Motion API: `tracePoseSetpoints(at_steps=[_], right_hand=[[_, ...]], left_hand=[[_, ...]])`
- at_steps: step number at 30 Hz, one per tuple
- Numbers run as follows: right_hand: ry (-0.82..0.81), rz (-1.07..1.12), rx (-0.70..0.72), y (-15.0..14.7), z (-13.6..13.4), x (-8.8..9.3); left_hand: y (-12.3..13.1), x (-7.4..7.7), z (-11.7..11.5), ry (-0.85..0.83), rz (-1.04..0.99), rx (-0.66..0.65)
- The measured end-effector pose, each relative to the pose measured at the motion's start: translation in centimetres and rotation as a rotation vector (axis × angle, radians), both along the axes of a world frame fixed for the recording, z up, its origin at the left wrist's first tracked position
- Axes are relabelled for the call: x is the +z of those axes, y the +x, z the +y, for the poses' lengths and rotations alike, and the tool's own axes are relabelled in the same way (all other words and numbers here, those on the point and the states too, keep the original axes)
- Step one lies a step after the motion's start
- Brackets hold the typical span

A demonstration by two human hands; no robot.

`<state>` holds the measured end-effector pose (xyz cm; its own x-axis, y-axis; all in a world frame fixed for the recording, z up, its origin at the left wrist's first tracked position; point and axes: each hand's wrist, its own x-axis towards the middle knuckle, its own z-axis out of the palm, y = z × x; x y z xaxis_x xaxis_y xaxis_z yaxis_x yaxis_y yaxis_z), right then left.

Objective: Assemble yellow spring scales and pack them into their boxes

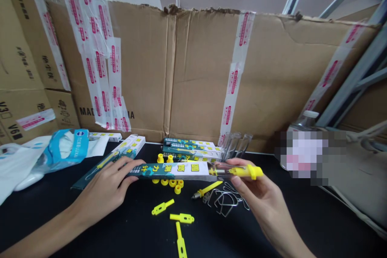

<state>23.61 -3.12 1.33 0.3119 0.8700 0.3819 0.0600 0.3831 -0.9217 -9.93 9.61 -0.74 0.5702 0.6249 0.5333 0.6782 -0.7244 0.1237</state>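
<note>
My left hand (pixel 116 183) is closed around the left end of a long, slim printed box (pixel 175 171), held level above the table. From the box's right end a clear tube spring scale (pixel 232 170) with a yellow cap sticks out, its other end hidden inside. My right hand (pixel 256 189) pinches the tube near the yellow cap, fingers behind and thumb in front. Below the box lie several yellow ring caps (pixel 177 189), a yellow rod with a spring (pixel 208 189), bent metal wire hooks (pixel 226 200) and flat yellow pieces (pixel 182 218).
More printed boxes (pixel 190 145) and clear tubes (pixel 237 145) lie at the back. Another box (pixel 130 147) rests behind my left hand. A blue tissue pack (pixel 68 145) is at left, a capped bottle (pixel 310 119) at right. Taped cardboard (pixel 205 68) walls the back.
</note>
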Motion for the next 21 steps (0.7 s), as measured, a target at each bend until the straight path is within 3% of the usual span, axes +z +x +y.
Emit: tracePoseSetpoints(at_steps=[10, 17, 21], right_hand=[[-0.058, -0.094, 0.052, -0.31, -0.25, 0.49], [0.039, -0.112, -0.023, -0.84, -0.70, 0.57], [0.128, -0.154, 0.068, -0.71, -0.45, 0.20]], left_hand=[[0.07, -0.17, -0.07, 0.004, -0.014, 0.013], [-0.06, 0.08, -0.08, -0.025, -0.055, 0.006], [0.02, 0.07, -0.20, -0.001, -0.054, -0.011]])
